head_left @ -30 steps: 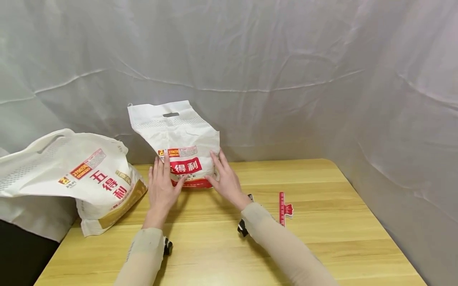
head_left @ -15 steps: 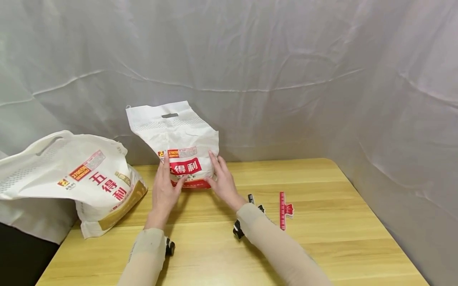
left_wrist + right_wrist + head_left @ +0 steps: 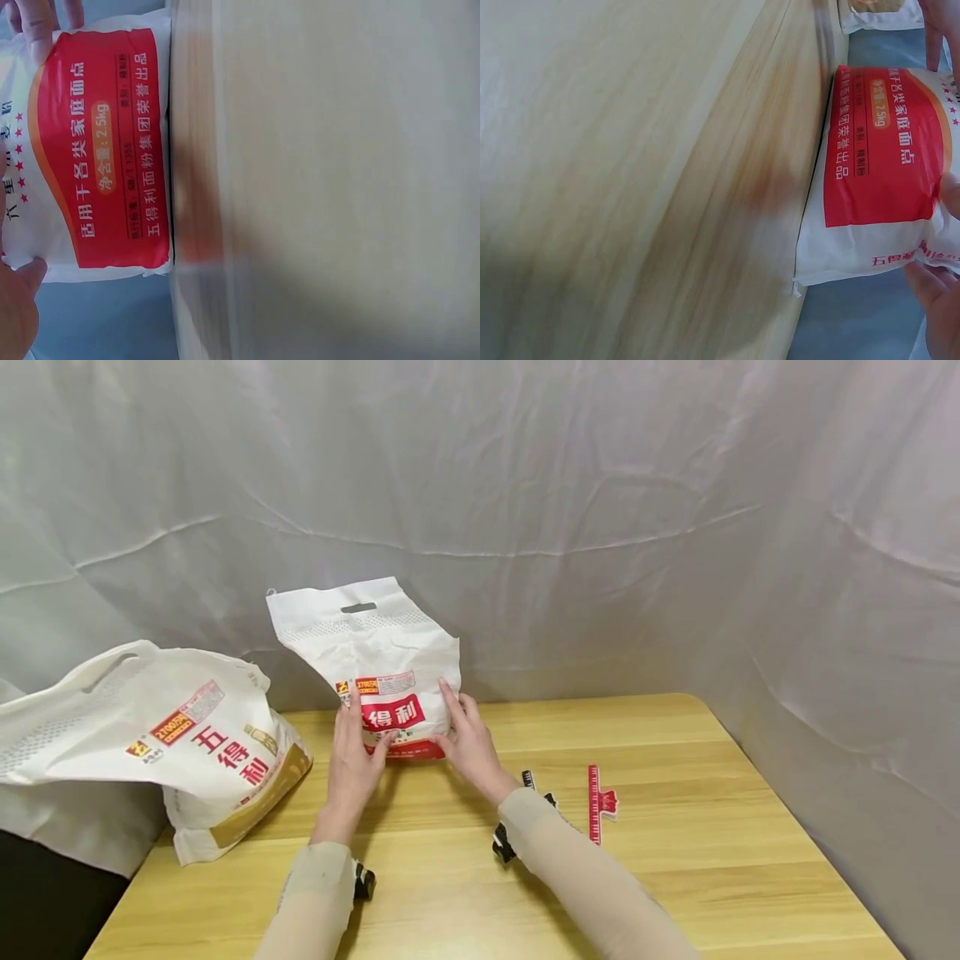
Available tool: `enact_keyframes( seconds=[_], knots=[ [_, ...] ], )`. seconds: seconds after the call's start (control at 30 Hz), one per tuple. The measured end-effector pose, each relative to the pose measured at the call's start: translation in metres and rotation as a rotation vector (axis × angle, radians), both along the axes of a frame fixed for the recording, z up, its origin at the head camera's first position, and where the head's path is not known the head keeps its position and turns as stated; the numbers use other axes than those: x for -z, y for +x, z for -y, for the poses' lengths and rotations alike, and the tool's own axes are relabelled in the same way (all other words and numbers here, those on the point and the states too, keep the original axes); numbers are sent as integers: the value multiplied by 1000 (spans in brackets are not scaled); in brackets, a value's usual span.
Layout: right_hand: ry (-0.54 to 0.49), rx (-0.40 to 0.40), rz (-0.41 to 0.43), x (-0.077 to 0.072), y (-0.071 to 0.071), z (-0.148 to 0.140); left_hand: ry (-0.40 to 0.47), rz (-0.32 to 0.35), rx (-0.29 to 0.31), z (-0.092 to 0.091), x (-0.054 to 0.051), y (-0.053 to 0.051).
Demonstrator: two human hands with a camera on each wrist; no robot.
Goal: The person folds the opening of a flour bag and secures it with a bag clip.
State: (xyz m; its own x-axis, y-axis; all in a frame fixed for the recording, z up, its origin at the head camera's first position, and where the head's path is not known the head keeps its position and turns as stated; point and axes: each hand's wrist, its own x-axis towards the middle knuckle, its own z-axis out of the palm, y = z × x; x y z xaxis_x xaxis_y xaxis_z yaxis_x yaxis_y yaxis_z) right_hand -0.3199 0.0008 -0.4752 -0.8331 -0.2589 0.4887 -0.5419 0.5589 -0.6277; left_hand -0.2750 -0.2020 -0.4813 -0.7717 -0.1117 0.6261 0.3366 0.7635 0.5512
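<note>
A: Where is the red bag (image 3: 390,664); what are the fingers doing?

B: At 11 o'clock from the wearer, near the far edge of the surface (image 3: 675,860); the left hand (image 3: 351,760) grips its 7 o'clock side, the right hand (image 3: 474,750) its 4 o'clock side; thumbs on the front, other fingers along the flanks.

A: How might that steadying hold be done well?

B: Even pressure low down, I'd judge, where the bag looks full; pressing harder on one side could twist it; the thin top flap (image 3: 345,622) seems too limp to push on.

A: Anything nearby to mind?

B: The gold bag (image 3: 202,752) leans at 10 o'clock; towards 1 o'clock lie a black clip (image 3: 528,778), partly behind the right sleeve (image 3: 585,877), and a red clip (image 3: 595,806).
</note>
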Motion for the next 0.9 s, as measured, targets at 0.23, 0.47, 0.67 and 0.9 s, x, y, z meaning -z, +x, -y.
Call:
enact_keyframes(
  seconds=[0.23, 0.47, 0.67, 0.9],
  knots=[
    [16, 10, 7, -2, 1, -3, 17, -26, 12, -4, 1, -1],
    [30, 22, 2, -3, 1, -6, 41, -57, 21, -10, 4, -3],
    [33, 29, -19, -3, 0, -11, 49, -62, 26, -15, 4, -5],
    [10, 26, -49, -3, -1, -18, 60, -63, 36, -22, 5, -6]
  ],
)
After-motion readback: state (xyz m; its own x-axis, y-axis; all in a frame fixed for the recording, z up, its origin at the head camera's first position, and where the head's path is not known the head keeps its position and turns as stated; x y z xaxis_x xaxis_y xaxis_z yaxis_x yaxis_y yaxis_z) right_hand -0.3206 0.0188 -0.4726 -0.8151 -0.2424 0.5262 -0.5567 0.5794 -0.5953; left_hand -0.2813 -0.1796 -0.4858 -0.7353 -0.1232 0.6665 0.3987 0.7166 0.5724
